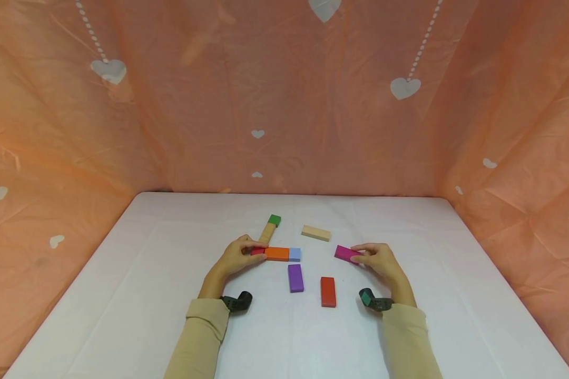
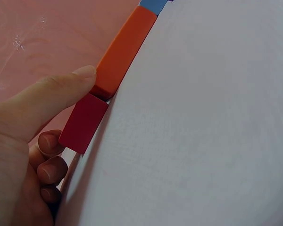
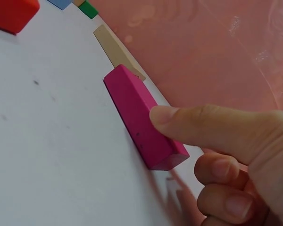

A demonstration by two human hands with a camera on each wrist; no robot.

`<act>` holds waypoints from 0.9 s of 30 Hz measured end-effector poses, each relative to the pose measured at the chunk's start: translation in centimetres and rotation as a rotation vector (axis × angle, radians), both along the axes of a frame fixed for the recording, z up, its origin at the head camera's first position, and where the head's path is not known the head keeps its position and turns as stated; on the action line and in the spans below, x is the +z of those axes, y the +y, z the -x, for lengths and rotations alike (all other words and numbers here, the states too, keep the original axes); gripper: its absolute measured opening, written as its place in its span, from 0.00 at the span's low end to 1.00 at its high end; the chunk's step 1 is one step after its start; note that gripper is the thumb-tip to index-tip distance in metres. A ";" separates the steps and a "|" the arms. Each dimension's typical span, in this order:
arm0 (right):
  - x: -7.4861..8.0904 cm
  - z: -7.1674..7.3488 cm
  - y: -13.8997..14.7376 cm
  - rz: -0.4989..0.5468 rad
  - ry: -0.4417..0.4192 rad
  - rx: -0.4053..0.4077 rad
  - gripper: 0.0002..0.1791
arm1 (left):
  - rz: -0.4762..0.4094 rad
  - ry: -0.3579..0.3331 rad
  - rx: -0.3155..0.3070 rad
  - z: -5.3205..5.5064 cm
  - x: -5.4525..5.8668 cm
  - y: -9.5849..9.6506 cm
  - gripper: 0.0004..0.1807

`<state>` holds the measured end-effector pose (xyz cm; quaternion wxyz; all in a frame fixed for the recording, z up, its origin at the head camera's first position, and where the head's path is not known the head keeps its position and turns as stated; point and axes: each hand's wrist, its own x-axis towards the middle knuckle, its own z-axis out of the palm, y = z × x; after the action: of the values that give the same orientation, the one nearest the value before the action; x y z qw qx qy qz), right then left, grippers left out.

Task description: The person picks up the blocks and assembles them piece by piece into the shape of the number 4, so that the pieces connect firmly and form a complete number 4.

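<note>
At the left end of a row of blocks, my left hand pinches a small crimson block. Its thumb tip lies against the end of the orange block, which butts up to the crimson one. A light blue block closes the row on the right. Behind the crimson block, a plain wooden block runs back at a slant to a green block. To the right, my right hand pinches a magenta block by its right end, between thumb and fingers.
A purple block and a red block lie in front, between the forearms. Another plain wooden block lies behind, between the row and the magenta block. Orange cloth hangs around the white table.
</note>
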<state>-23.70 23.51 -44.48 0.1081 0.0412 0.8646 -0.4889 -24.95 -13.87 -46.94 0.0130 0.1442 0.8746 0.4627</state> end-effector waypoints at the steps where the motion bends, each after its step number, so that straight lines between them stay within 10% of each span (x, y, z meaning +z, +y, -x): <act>1: 0.0 0.0 0.0 -0.004 0.001 0.004 0.23 | 0.000 0.001 0.000 0.0 0.0 0.0 0.16; 27: -0.3 0.3 -1.1 -0.034 0.046 0.047 0.20 | 0.006 0.008 0.003 0.0 -0.1 0.1 0.16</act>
<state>-23.95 22.43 -44.82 0.0991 0.0116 0.8758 -0.4722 -24.97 -13.82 -47.08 0.0095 0.1446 0.8763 0.4594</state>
